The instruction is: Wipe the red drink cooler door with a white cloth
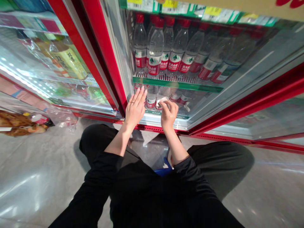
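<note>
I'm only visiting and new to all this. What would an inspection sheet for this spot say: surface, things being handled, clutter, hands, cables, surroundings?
Surface: shiny grey floor, with light reflections.
Things: small white piece in hand; red-capped bottles upright on a fridge shelf.
Clutter: crumpled clear plastic on the floor, picture left; blue object between the legs, partly hidden.
Hands: right hand pinches the white piece; left hand is outstretched, nothing seen held; contact with glass unclear.
Cables: nothing seen.
Surroundings: red-framed fridges; yellow price tags above the bottles.
</note>
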`<state>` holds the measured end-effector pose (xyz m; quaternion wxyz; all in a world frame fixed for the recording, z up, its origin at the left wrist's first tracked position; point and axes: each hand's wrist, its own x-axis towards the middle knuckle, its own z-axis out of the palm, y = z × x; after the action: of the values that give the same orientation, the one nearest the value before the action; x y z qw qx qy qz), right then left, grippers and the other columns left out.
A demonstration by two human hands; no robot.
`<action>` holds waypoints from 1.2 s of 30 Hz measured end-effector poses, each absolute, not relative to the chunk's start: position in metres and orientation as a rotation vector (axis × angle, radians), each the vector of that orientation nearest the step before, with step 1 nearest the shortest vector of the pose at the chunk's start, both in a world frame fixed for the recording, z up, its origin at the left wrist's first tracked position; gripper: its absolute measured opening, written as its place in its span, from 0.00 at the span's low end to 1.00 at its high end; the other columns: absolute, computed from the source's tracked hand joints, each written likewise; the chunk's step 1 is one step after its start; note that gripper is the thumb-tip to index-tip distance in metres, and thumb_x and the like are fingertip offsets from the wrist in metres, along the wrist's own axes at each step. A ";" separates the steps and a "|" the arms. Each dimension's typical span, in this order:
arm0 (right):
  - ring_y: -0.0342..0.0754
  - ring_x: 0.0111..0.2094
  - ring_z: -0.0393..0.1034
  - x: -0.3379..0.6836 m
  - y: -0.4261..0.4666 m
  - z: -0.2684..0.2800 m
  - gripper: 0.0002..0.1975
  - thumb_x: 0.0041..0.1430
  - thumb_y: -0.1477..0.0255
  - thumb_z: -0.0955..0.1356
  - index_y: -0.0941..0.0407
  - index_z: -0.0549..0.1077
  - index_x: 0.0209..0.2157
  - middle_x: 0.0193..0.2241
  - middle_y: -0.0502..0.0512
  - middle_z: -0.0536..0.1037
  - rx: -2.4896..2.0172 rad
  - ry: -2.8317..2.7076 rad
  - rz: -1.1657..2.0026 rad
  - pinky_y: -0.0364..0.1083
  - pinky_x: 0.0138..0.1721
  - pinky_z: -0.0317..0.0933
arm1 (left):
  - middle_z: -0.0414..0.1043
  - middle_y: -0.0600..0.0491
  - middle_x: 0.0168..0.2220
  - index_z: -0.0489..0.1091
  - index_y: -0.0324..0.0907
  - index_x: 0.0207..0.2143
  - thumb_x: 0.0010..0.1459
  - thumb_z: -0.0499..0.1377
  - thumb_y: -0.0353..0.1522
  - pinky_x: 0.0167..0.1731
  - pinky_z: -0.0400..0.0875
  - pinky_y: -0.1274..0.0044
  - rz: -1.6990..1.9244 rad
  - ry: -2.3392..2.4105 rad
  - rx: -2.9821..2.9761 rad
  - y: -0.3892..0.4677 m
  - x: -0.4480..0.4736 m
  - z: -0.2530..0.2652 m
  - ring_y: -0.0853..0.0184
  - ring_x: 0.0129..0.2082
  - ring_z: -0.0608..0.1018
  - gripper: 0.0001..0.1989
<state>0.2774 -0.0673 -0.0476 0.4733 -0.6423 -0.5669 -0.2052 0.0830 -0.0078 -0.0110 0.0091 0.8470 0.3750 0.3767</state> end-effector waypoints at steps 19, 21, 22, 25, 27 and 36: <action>0.55 0.48 0.75 0.265 -0.059 -0.059 0.20 0.76 0.72 0.61 0.48 0.86 0.46 0.44 0.59 0.81 -1.519 -1.318 -0.576 0.59 0.55 0.73 | 0.52 0.45 0.80 0.53 0.38 0.81 0.72 0.48 0.26 0.82 0.47 0.62 1.277 1.310 2.540 0.000 0.047 -0.021 0.58 0.82 0.51 0.36; 0.55 0.49 0.75 0.268 -0.055 -0.051 0.19 0.75 0.72 0.62 0.49 0.86 0.46 0.44 0.59 0.80 -1.477 -1.242 -0.643 0.59 0.54 0.73 | 0.52 0.44 0.80 0.54 0.37 0.80 0.72 0.47 0.26 0.82 0.47 0.63 1.272 1.324 2.546 -0.002 0.044 -0.022 0.58 0.82 0.51 0.36; 0.55 0.49 0.75 0.266 -0.050 -0.045 0.18 0.74 0.72 0.63 0.49 0.86 0.47 0.44 0.59 0.79 -1.448 -1.222 -0.676 0.58 0.53 0.73 | 0.53 0.44 0.80 0.54 0.37 0.80 0.72 0.47 0.25 0.82 0.47 0.64 1.277 1.331 2.553 -0.003 0.043 -0.023 0.59 0.82 0.51 0.36; 0.53 0.49 0.73 0.249 -0.034 -0.032 0.20 0.75 0.74 0.61 0.48 0.85 0.49 0.45 0.58 0.80 -1.391 -1.252 -0.709 0.56 0.55 0.71 | 0.53 0.45 0.80 0.53 0.38 0.81 0.72 0.46 0.25 0.81 0.48 0.64 1.319 1.354 2.560 -0.005 0.040 -0.027 0.60 0.82 0.51 0.36; 0.52 0.48 0.73 0.234 -0.028 -0.031 0.20 0.77 0.74 0.61 0.48 0.84 0.50 0.46 0.58 0.81 -1.375 -1.330 -0.672 0.55 0.56 0.70 | 0.53 0.45 0.80 0.52 0.39 0.81 0.73 0.46 0.25 0.81 0.49 0.63 1.357 1.373 2.545 -0.004 0.038 -0.030 0.60 0.82 0.51 0.36; 0.56 0.50 0.73 0.231 -0.048 -0.060 0.20 0.75 0.76 0.63 0.45 0.85 0.47 0.45 0.59 0.81 -1.547 -1.353 -0.474 0.59 0.56 0.73 | 0.49 0.44 0.81 0.45 0.40 0.83 0.76 0.45 0.27 0.81 0.49 0.60 1.377 1.400 2.525 -0.002 0.033 -0.030 0.59 0.82 0.49 0.36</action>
<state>0.2307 -0.0484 -0.0600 0.4936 -0.6377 -0.5580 -0.1956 0.0328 -0.0022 -0.0303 -0.0285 0.7890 0.4377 0.4303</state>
